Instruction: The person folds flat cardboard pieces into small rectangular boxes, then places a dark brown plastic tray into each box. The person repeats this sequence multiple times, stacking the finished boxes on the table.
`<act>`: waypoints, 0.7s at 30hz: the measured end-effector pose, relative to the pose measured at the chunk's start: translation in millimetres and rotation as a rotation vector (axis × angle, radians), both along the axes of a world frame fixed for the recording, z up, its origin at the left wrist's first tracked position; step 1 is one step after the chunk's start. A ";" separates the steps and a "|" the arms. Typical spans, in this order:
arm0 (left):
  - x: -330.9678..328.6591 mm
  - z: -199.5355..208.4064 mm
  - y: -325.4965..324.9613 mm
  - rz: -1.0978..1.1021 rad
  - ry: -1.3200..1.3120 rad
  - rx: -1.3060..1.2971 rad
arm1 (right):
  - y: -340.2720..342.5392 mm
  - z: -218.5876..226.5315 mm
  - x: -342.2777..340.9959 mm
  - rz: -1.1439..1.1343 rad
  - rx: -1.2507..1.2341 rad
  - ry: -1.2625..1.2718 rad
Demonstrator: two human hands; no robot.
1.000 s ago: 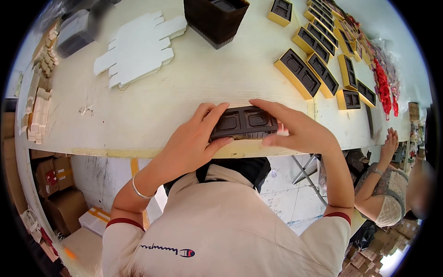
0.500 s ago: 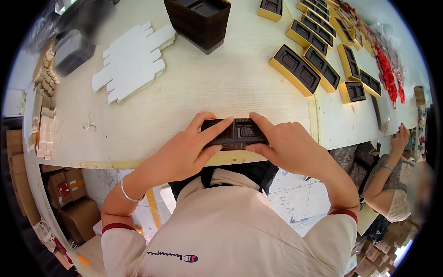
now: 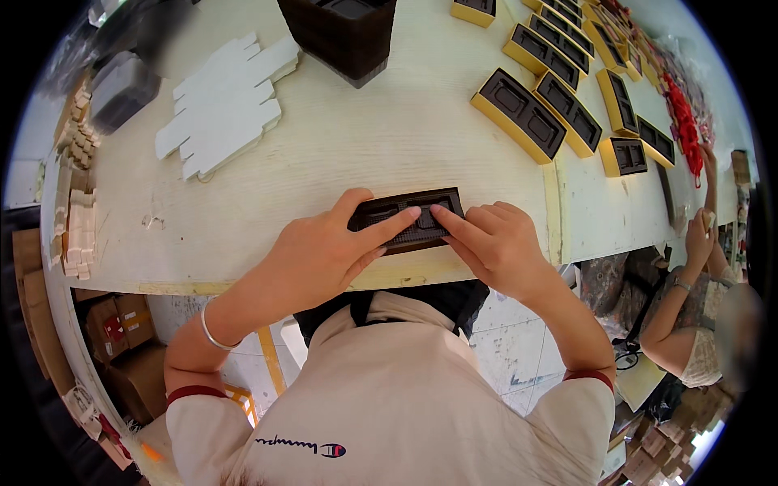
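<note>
A dark brown plastic insert tray (image 3: 421, 235) with moulded recesses lies near the table's front edge, tilted with its right end farther back. My left hand (image 3: 320, 247) grips its left end, thumb along the near side and index finger reaching over the top to the middle. My right hand (image 3: 502, 247) is at the right end, its index finger pressing into the right recess and its other fingers curled. Whether a box surrounds the tray is hard to tell. Beyond it stand a tall dark brown stack of nested trays (image 3: 344, 44) and a pile of flat white card blanks (image 3: 227, 105).
Several gold boxes (image 3: 519, 116) with black inserts stand in rows at the back right. Red cords (image 3: 685, 134) lie beyond them. Another person (image 3: 677, 312) is at work on the right. Beige pieces (image 3: 81, 231) are stacked at the left; cardboard boxes (image 3: 130, 316) sit below.
The tray has turned, its right end swinging away from me. My right index finger has moved from its far corner onto the recess. The other person's hands have shifted.
</note>
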State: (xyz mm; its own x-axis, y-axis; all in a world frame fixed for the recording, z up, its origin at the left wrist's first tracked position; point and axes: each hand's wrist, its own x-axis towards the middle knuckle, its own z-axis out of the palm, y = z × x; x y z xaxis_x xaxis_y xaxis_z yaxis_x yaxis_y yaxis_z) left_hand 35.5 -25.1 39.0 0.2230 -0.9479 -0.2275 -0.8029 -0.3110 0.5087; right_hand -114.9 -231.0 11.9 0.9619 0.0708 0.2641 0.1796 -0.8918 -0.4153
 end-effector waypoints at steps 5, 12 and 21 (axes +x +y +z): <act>3.0 3.1 2.0 -0.108 -0.176 -0.051 | -4.4 3.4 7.8 0.039 0.081 0.040; 35.0 14.1 -11.2 -0.225 0.018 0.105 | -8.3 -0.8 8.1 0.092 0.178 0.057; 25.6 -7.4 4.3 -0.281 -0.158 0.023 | -12.1 -3.2 -0.8 0.126 -0.028 0.144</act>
State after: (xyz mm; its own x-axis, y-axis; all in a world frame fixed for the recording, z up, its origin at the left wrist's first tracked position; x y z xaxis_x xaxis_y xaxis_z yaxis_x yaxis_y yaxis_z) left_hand 61.1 -20.8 31.6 -0.0130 -0.9724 -0.2329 -0.9273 -0.0754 0.3666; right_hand -115.7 -243.1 8.7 0.9727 0.1982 0.1208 0.2310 -0.8775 -0.4203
